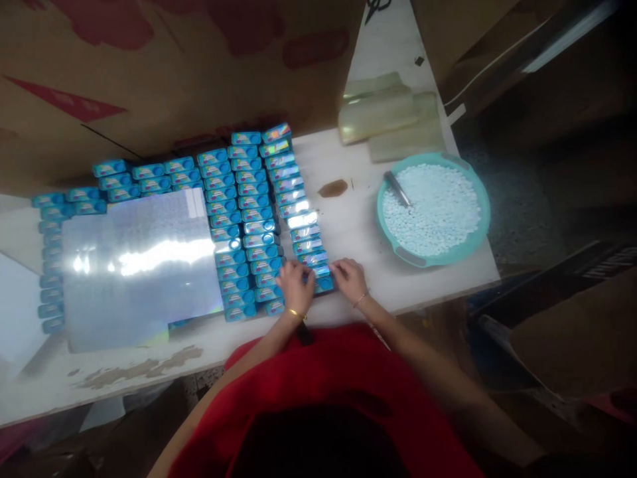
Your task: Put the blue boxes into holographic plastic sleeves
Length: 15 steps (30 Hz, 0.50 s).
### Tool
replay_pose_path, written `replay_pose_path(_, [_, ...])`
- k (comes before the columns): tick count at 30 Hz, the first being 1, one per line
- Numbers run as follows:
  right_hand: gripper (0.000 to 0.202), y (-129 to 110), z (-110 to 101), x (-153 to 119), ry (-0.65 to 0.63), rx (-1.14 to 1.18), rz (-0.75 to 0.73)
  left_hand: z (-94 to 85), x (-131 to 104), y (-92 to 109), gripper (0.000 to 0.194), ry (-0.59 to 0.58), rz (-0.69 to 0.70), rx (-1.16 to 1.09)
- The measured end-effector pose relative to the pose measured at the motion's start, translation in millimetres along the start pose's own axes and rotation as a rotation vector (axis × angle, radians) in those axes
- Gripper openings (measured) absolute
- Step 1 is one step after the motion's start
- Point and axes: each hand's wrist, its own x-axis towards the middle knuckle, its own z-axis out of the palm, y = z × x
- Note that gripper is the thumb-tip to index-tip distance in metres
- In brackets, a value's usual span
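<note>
Rows of small blue tins [263,252] with printed lids cover the middle of the table. My left hand [297,285], fingers bent and closed, is at the near end of the rightmost row, by a shiny-topped tin [321,271]. On that tin's other side is my right hand [350,279], thumb and fingers pinched together at its edge. What either pinch holds is too small and blurred to name. A large shiny clear sheet [144,265] lies over part of the tins on the left.
A turquoise basin [435,255] full of small white pellets stands on the right, a metal scoop [398,189] in it. Behind it lie yellowish clear sheets [405,119]. Scissors [377,8] lie at the far end. A large cardboard box [174,73] borders the table [343,192].
</note>
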Motion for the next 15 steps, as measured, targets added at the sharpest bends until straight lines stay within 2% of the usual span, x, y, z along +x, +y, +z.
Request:
replay_pose_path(4, [0.031, 11, 7, -6, 0.047, 0.171, 0.109, -6.6, -2, -3, 0.015, 0.002, 0.017, 0.067])
replay_pose_path(6, [0.035, 13, 6, -13, 0.079, 0.200, 0.104, -12.0, -7, -9, 0.020, -0.031, 0.098, 0.129])
replay_pose_path(8, [0.036, 12, 3, -19, 0.062, 0.165, 0.037, -15.6, -13, -17, 0.034, -0.108, 0.232, 0.212])
replay_pose_path(11, [0.042, 11, 0, -25, -0.071, 0.046, -0.073, -14.9, -21, -25, 0.050, -0.217, 0.378, 0.313])
replay_pose_path(15, [0.052, 16, -5, -22, -0.272, -0.247, -0.143, -15.2, -22, -22, 0.050, -0.284, 0.422, 0.327])
